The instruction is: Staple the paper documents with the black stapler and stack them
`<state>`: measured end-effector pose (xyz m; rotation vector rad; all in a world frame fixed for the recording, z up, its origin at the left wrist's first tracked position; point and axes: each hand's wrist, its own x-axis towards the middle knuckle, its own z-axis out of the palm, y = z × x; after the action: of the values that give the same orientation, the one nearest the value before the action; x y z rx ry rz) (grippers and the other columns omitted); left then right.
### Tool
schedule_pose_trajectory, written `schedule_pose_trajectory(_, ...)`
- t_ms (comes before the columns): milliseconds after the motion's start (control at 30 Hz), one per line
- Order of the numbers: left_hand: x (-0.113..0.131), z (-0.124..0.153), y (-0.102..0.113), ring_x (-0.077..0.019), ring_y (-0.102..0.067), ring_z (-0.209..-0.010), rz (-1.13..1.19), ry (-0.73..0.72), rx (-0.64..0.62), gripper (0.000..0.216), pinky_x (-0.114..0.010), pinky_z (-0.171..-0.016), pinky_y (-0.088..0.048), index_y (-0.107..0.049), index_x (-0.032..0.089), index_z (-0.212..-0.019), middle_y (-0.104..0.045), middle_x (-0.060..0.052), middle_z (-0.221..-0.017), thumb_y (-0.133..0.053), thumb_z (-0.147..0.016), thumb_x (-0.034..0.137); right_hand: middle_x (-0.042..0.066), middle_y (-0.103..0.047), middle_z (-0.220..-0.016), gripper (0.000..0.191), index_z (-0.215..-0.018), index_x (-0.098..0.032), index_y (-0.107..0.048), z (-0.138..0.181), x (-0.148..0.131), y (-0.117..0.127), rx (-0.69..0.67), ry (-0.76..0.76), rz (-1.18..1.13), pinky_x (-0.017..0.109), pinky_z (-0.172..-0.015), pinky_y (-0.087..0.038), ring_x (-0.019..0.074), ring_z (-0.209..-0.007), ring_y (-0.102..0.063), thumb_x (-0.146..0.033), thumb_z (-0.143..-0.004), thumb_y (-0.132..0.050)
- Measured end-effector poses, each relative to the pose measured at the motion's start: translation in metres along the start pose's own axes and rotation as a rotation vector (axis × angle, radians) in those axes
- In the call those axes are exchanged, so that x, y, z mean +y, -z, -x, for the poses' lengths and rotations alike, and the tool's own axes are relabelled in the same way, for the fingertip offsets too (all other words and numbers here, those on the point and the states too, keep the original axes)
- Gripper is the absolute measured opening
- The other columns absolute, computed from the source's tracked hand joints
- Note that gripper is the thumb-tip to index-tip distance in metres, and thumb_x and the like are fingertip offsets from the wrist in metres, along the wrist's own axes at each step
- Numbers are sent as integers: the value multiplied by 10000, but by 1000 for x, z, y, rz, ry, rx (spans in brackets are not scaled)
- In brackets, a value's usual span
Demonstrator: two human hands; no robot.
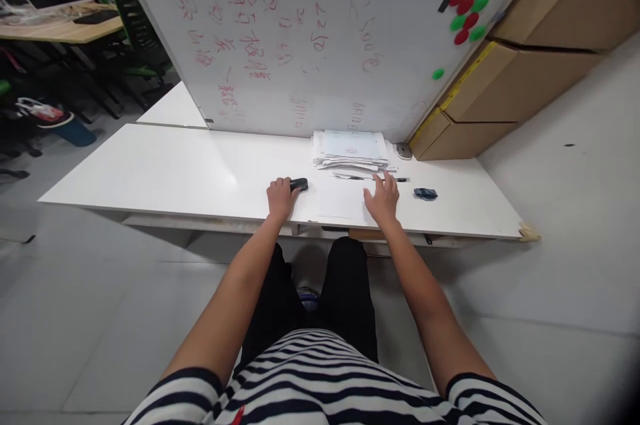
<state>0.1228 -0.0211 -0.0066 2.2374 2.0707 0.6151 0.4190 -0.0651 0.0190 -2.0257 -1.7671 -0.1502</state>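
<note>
My left hand point(281, 199) is wrapped round a black stapler point(299, 183), whose rounded end sticks out to the right on the white table. To the right, my right hand point(384, 202) has its fingers apart over the edge of white paper sheets point(340, 199). Its fingertips are by a dark pen point(402, 179); whether they touch it I cannot tell. A second slim pen point(350, 177) lies just behind the sheets. Behind both hands stands a thick stack of papers point(353, 148). A small dark blue packet-like thing point(425, 193) lies right of my right hand.
A whiteboard point(320, 45) with red writing and magnets point(465, 5) rises behind the white table point(165, 171). Cardboard boxes point(480, 85) are piled at the right, next to a grey rounded object point(404, 150). Further left are a desk point(95, 30), chairs and a blue bin point(75, 131).
</note>
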Motion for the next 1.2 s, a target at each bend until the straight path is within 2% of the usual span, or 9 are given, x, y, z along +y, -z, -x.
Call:
schedule_pose_trajectory(100,-1,-1,-1,-317,-475,-1044,-1,6,-4,363,-418,-820,-376,-515,199,-1144,-549,-140,-1105,-452,-918,477,144,-402,-1453,443,-1330,-170,-490,-54,-11,-3,-59,183,-7,478,-1075,-275,294,-1351,-308,-306,-932,-350)
schedule_pose_trajectory(200,-1,-3,-1,-312,-481,-1027,11,5,-16,362,-412,-807,-378,-521,199,-1127,-556,-135,-1090,-466,-912,486,139,-413,-1460,434,-1331,-182,-503,-106,-18,-18,-166,284,-3,482,-1057,-314,295,-1327,-357,-277,-929,-368)
schedule_pose_trajectory(267,-1,-3,-1,-311,-477,-1036,30,11,-27,364,-414,-813,-374,-519,201,-1130,-554,-134,-1091,-467,-911,488,144,-379,-1492,460,-1359,-186,-479,-130,-17,-32,-244,257,11,502,-1055,-315,310,-1346,-340,-321,-925,-406)
schedule_pose_trajectory(367,-2,-3,-1,-305,-472,-1049,63,8,-34,360,-415,-830,-363,-515,207,-1137,-551,-132,-1103,-458,-917,485,145,-355,-1513,544,-1392,-188,-446,-149,-8,-53,-359,157,24,514,-1066,-294,313,-1369,-327,-443,-912,-447)
schedule_pose_trajectory(500,-2,-3,-1,-296,-470,-1043,80,3,-39,350,-411,-831,-355,-514,209,-1132,-554,-126,-1097,-462,-918,482,119,-414,-1486,564,-1367,-204,-493,-153,6,-69,-362,143,-9,458,-1062,-313,284,-1346,-383,-507,-892,-473)
schedule_pose_trajectory(700,-1,-4,-2,-305,-463,-1055,75,11,-50,351,-417,-834,-354,-503,204,-1152,-547,-131,-1107,-457,-923,466,119,-456,-1455,554,-1342,-209,-535,-150,6,-66,-340,135,-21,445,-1037,-355,300,-1324,-422,-512,-879,-511)
schedule_pose_trajectory(833,-1,-4,-2,-303,-460,-1061,80,15,-59,363,-419,-838,-357,-500,209,-1160,-545,-130,-1113,-441,-926,480,126,-435,-1468,517,-1345,-195,-532,-147,3,-63,-354,135,-58,441,-1052,-331,287,-1352,-392,-475,-922,-434)
schedule_pose_trajectory(967,-1,-4,-1,-297,-465,-1042,68,7,-41,356,-417,-828,-363,-505,209,-1146,-551,-124,-1115,-451,-923,480,156,-489,-1420,497,-1291,-161,-582,-147,3,-63,-342,139,-86,454,-1026,-356,305,-1321,-432,-429,-966,-319)
schedule_pose_trajectory(1200,-2,-4,-2,-302,-461,-1051,63,0,-28,360,-411,-828,-361,-502,207,-1154,-548,-129,-1122,-455,-922,478,166,-495,-1411,496,-1284,-134,-583,-149,2,-65,-329,127,-78,469,-1027,-365,312,-1295,-459,-389,-982,-283)
